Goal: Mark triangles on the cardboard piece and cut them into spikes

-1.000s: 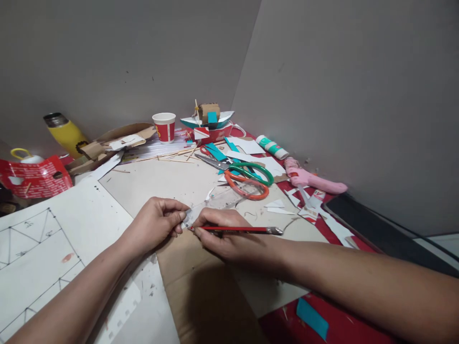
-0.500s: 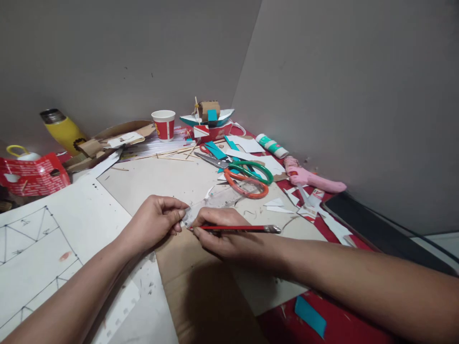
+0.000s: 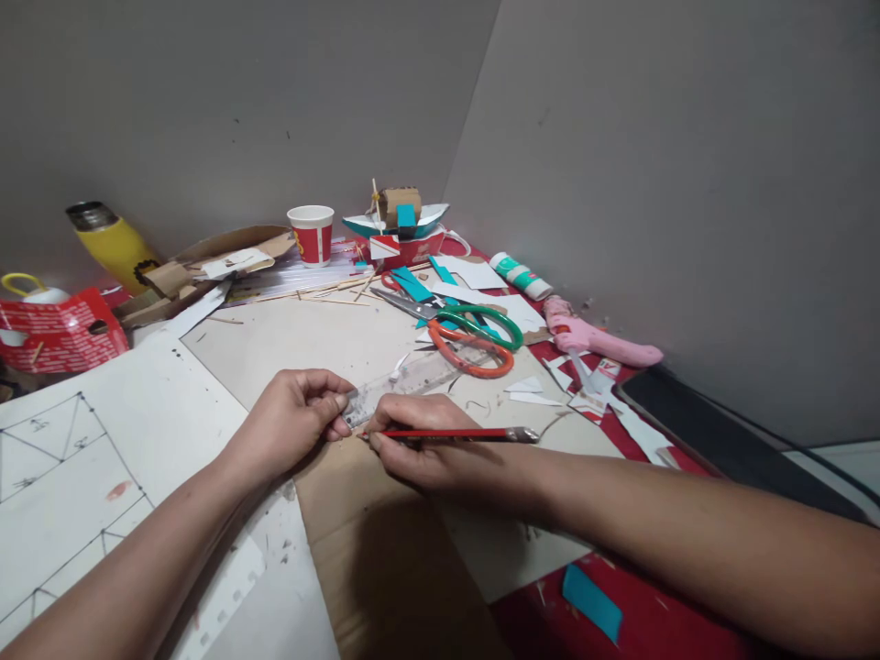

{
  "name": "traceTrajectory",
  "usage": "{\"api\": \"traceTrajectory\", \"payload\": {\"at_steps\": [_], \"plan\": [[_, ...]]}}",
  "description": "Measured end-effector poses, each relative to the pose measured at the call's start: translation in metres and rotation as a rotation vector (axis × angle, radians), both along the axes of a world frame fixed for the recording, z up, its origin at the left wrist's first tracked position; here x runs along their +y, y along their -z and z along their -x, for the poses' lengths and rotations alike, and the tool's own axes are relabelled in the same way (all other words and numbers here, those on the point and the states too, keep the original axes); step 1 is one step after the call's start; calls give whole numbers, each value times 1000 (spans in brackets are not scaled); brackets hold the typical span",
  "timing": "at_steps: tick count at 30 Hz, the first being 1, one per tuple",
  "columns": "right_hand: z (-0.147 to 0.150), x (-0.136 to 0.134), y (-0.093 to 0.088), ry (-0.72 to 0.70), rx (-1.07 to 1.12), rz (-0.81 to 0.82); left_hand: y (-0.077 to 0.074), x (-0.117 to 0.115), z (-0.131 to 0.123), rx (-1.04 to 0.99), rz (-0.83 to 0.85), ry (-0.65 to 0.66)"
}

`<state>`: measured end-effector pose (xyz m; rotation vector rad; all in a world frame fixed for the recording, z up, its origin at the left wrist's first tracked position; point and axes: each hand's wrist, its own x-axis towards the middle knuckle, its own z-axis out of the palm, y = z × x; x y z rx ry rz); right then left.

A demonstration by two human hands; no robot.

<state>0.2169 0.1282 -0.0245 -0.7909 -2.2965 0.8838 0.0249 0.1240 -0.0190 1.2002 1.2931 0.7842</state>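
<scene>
My left hand (image 3: 302, 417) pinches the near end of a clear ruler (image 3: 385, 380) between thumb and fingers. That end lies over the far edge of a brown cardboard piece (image 3: 344, 532). A red pencil (image 3: 467, 434) is gripped in my right hand (image 3: 419, 445), with its tip at the cardboard close to the ruler's end. The right hand partly covers the ruler. Beyond it, scissors (image 3: 460, 330) with one green and one orange handle lie across the ruler's far part.
Drawn paper (image 3: 55, 477) lies left. Behind stand a paper cup (image 3: 312, 236), a yellow bottle (image 3: 116, 247) and a model boat (image 3: 399, 215). At right are a glue bottle (image 3: 521, 275), a pink glue gun (image 3: 598, 341), paper scraps and a dark flat device (image 3: 729, 449). Walls close off the back.
My left hand and the ruler's near end have moved slightly to the left. The right hand stays nearly in place with the pencil. The whole view has shifted a little.
</scene>
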Motion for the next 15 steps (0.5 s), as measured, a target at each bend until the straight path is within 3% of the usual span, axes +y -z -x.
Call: {"api": "traceTrajectory", "payload": {"at_steps": [15], "plan": [[0,2,3,35,25,48,0,1,-1,27,-1,18]]}}
